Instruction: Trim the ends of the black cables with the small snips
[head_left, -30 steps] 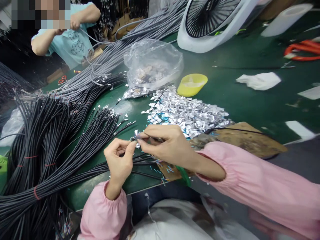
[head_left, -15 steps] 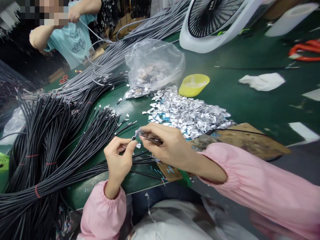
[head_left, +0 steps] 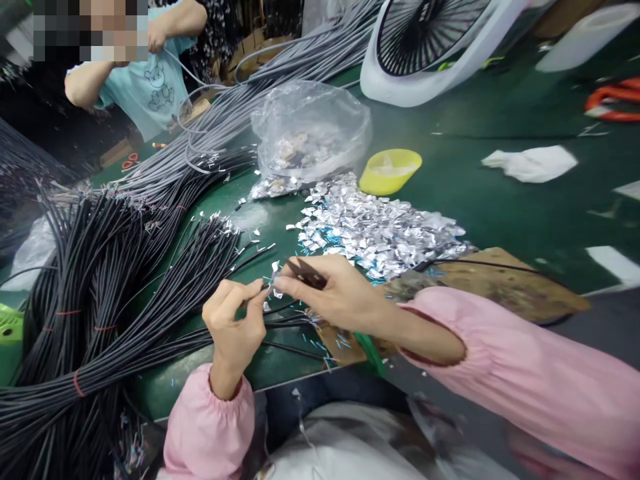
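Note:
My left hand (head_left: 235,320) pinches the end of a thin black cable (head_left: 280,325) just above the green table (head_left: 480,193). My right hand (head_left: 340,293) is closed on a small dark cutting tool (head_left: 304,270), its tip touching the cable end held by the left fingers. A scrap of silver foil (head_left: 276,268) shows at the cable tip. Several more black cables (head_left: 150,287) fan out to the left, bound with red bands. Right behind my hands lies a heap of silver foil scraps (head_left: 380,230).
A clear plastic bag (head_left: 310,130) with foil bits, a yellow dish (head_left: 390,171) and a white fan (head_left: 430,47) stand farther back. A brown board (head_left: 500,280) lies under my right forearm. Another person in a light blue shirt (head_left: 145,87) handles grey cables at the far left.
My hands have stayed together at the cable end; the tool in my right hand has tilted up and shows more. The view has shifted slightly.

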Demonstrator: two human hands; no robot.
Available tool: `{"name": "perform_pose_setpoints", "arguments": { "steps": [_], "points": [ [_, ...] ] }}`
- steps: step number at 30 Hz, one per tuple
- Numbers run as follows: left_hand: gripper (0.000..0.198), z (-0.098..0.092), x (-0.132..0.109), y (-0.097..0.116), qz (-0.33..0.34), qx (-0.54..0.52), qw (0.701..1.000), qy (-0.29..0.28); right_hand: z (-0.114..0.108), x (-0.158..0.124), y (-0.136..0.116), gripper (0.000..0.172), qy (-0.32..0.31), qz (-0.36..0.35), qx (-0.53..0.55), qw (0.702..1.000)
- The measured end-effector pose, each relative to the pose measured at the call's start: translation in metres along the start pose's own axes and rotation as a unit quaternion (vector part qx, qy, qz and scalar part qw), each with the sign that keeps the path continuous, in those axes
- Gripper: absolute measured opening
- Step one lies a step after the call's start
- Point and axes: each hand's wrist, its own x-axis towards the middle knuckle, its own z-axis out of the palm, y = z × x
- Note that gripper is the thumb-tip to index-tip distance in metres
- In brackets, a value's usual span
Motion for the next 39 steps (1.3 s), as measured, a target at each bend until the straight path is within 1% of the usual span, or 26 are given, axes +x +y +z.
{"name": "perform_pose_setpoints", "arguments": {
  "steps": [4,6,8,10,13,18,24,27,39],
  "points": [
    [0.008,-0.0004,-0.0002,-0.0007,-0.040,-0.010,0.999,0.033,0.0004,-0.0025,0.0019,0.025,0.032,-0.046,-0.028,0.998],
    [0.007,-0.0007,-0.0002,-0.0011,-0.048,-0.022,0.997,0.052,-0.0005,-0.0030,0.0021,0.026,0.047,-0.073,-0.045,0.995],
    [0.007,-0.0007,-0.0004,-0.0013,-0.047,-0.026,0.997,0.063,-0.0011,-0.0031,0.0016,0.023,0.039,-0.092,-0.058,0.993],
    [0.007,-0.0007,-0.0007,-0.0011,-0.043,-0.024,0.997,0.062,-0.0010,-0.0031,0.0009,0.021,0.021,-0.100,-0.057,0.993],
    [0.009,-0.0005,-0.0013,-0.0006,-0.034,-0.016,0.998,0.057,0.0001,-0.0027,0.0006,0.020,0.022,-0.107,-0.041,0.993],
    [0.011,0.0006,-0.0032,0.0007,-0.017,0.013,0.998,0.060,0.0013,-0.0017,0.0010,0.020,0.033,-0.106,-0.030,0.993],
    [0.016,0.0024,-0.0050,0.0035,0.044,0.084,0.992,0.085,0.0007,-0.0016,0.0002,0.020,0.030,-0.089,-0.027,0.995],
    [0.016,0.0031,-0.0046,0.0046,0.060,0.113,0.988,0.090,0.0006,-0.0018,-0.0002,0.021,0.028,-0.080,-0.031,0.996],
    [0.016,0.0040,-0.0053,0.0047,0.073,0.135,0.984,0.090,0.0009,-0.0029,-0.0002,0.022,0.033,-0.071,-0.049,0.996]
  ]
}}
